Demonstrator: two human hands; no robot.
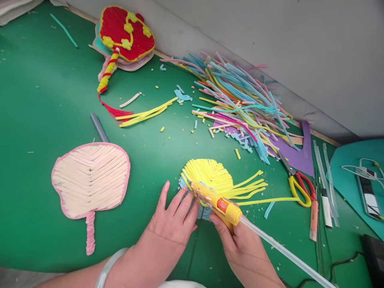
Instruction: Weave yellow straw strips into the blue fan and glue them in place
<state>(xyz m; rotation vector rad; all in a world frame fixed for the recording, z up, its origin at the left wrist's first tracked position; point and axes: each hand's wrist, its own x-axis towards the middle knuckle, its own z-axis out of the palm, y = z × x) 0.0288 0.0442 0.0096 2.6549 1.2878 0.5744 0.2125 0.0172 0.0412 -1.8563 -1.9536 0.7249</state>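
Observation:
A yellow hot glue gun (210, 196) is in my right hand (244, 246), with a long clear glue stick (285, 250) trailing from its back end. Its nozzle points at the left edge of a small fan shape (207, 170) covered with yellow fuzzy stems in a V pattern, blue at its edge and base. Several loose yellow stem ends (249, 188) stick out to the right of it. My left hand (171, 224) rests at the fan's lower left edge, fingers stretched out and apart, fingertips near the nozzle. The gun hides part of the fan.
A white fan with pink rim (91, 180) lies at left, a grey stick (99, 127) behind it. A red and yellow fan (127, 34) tops a stack at the back. Coloured stems (237, 92) are heaped along the wall. Scissors (300, 184) and an orange cutter (313, 220) lie right.

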